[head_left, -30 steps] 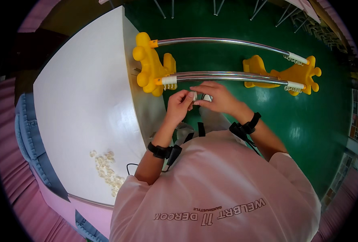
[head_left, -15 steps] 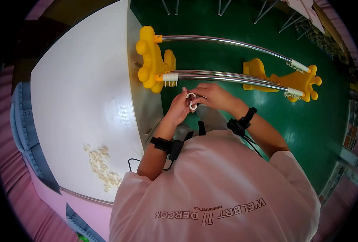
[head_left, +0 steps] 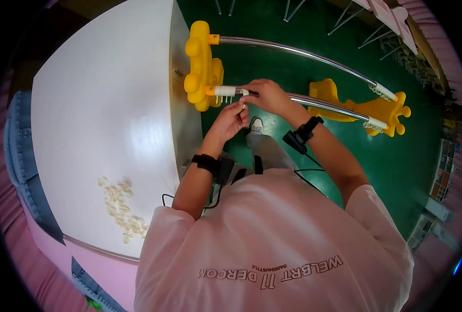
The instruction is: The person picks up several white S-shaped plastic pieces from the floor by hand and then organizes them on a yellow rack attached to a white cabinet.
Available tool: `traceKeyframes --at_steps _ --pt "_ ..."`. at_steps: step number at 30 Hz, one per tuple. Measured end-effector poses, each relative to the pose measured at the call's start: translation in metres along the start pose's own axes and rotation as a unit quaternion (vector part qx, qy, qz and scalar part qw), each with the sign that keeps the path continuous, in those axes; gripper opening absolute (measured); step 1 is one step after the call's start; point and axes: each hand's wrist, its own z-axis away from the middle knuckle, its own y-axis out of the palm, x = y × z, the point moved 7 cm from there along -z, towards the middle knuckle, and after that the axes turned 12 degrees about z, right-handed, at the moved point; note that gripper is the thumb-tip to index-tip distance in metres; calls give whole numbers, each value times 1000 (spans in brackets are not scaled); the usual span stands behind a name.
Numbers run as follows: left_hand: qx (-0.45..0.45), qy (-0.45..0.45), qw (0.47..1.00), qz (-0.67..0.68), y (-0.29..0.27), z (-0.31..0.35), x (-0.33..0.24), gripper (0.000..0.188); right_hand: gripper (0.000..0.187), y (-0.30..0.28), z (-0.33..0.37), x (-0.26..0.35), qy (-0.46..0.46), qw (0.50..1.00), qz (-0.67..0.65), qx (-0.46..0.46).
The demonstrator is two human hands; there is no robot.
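A white plastic hook (head_left: 245, 92) is on the near chrome rail (head_left: 319, 102) of a rack with yellow plastic ends. My right hand (head_left: 270, 97) pinches the hook's upper part at the rail, its fingers closed over it. Just below, my left hand (head_left: 233, 119) has its thumb and fingertips at the hook's lower end, closed on it. Left of my fingers, a row of white hooks (head_left: 225, 91) hangs packed against the yellow end piece (head_left: 200, 70). My fingers cover part of the held hook.
On the white tabletop (head_left: 101, 109) to my left lies a pile of loose white hooks (head_left: 119, 205). A farther rail (head_left: 293, 50) runs to the right yellow end (head_left: 384, 112), with more hooks at that side. Pale tables (head_left: 387, 18) stand beyond on green floor.
Both hands have risen from below the rack to the near rail, taking the white hook there. The rack and table have shifted slightly in view.
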Motion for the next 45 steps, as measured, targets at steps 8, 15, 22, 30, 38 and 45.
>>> traceKeyframes --at_steps 8,15,22,30,38,45 --pt "-73 68 993 55 -15 -12 4 22 32 28 -5 -9 48 999 6 -20" --pt "-29 109 978 172 -23 -21 12 18 30 42 -4 -1 64 996 55 -27" --pt "-84 130 966 209 -33 -31 20 15 34 49 -1 -5 36 994 100 -30" --pt "-56 160 944 282 -37 -35 16 17 32 38 -5 -3 94 989 114 2" --pt "14 122 943 310 -45 -16 9 27 39 51 -2 -1 107 991 77 -8" --pt "-292 240 908 -182 -53 223 -88 26 18 8 5 59 -4 990 -32 -135"
